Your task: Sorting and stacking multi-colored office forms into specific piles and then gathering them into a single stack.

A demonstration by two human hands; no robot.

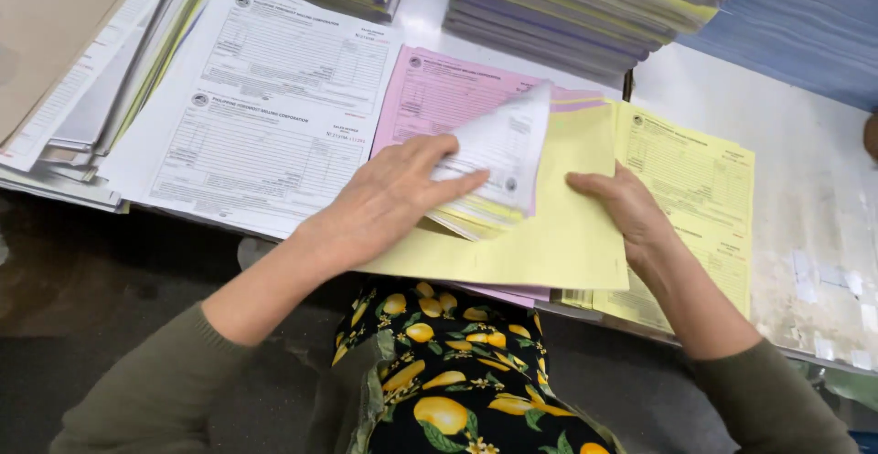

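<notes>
White form (498, 148) lifted at table's near edge, curling over yellow sheet (549, 225). Left hand (389, 198), fingers together, pinches its corner to peel it free; right hand (626, 207), fingers flat, pins the sheet. Pink form (439, 97) behind, yellow forms (695, 189) right.

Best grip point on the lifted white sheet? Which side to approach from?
Probably the white sheet by its raised upper right corner, pinched from the right. That corner curls up off the yellow sheet, so both faces are free there; the left hand already covers its lower left edge.
</notes>
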